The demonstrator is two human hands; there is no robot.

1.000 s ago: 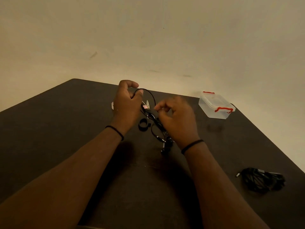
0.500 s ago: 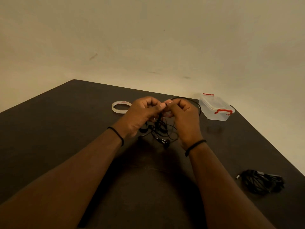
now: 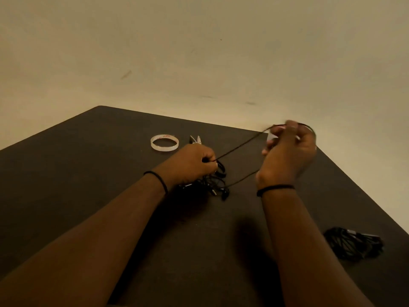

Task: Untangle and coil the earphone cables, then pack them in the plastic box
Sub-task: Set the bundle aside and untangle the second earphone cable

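Here, left hand [image 3: 194,161] pinching black cable [image 3: 241,145] above tangle [image 3: 212,185]; right hand [image 3: 287,151], blurred, seemingly gripping it, stretched taut. Best drawn slowly, avoiding tighter knots.

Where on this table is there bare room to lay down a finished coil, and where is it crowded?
Bare: the wide left side of the table, left of the tape roll. Crowded: the middle, where both hands stretch the earphone cable over its tangle, and the right edge by the black bundle.
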